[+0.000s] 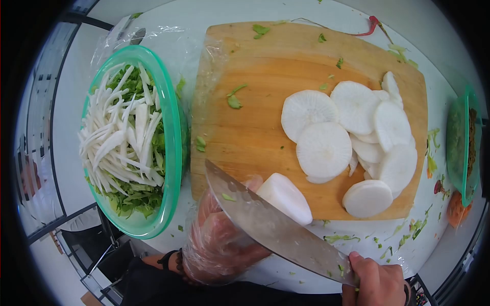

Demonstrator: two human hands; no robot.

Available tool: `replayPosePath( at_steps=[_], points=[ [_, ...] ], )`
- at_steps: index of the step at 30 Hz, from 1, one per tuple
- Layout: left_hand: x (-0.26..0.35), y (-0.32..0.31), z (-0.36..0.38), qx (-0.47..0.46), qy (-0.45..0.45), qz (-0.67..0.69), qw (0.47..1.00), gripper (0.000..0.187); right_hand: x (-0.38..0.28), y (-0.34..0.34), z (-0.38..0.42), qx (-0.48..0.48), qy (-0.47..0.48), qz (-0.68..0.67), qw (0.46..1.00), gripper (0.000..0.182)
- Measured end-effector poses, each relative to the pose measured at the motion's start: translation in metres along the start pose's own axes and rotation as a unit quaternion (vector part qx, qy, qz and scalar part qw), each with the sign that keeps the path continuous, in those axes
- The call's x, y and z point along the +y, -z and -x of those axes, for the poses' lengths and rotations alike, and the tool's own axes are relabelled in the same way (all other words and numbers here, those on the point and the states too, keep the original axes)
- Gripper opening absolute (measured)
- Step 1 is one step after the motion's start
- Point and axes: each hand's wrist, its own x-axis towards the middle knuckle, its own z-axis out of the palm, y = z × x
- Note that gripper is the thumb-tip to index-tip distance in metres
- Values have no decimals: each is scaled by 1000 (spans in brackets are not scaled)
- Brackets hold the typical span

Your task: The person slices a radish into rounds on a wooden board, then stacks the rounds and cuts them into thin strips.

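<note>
Near the close edge of the wooden cutting board (255,127), a peeled white radish chunk (286,196) is lying beside the fingertips of the left hand (217,234), which is wearing a loose clear plastic glove (196,262). The right hand (376,280) is closing firmly around the handle end of a broad knife (275,227), its blade slanting across the view and partly covering both the left hand and the chunk. The left fingers are bunching fairly narrow behind the blade, but whether they are pinching the chunk or only touching it, I can't tell. Overlapping round radish slices (324,150) are resting toward the board's right side, while the green bowl (176,137) to its left is holding white shreds (122,137) over chopped greens (135,204). For steady knife work, the fingertips are best curling back, with the knuckles guiding the flat of the blade and the thumb tucking behind; the loose plastic is worth keeping snug, since a fold could be catching under the edge. The chunk is sitting awkwardly close to the board's rim, so a spot farther in, flat side down, would likely be giving firmer support.
</note>
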Motion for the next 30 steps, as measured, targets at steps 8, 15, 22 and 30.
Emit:
replayPosePath(
  at_steps=[8, 15, 22, 30],
  points=[
    [22, -20, -6, 17, 145, -126, 981, 36, -1, 4, 2, -24, -26, -5, 999, 41],
    [-5, -11, 12, -30, 34, -217, 975, 35, 0, 2, 8, -27, -33, -10, 999, 37],
    [-1, -18, 11, 33, 56, -235, 970, 41, -7, 6, -12, -28, -37, 36, 998, 28],
    [3, -21, 15, 67, 71, -269, 958, 47, -6, 1, -16, -25, -53, 20, 998, 23]
  ],
)
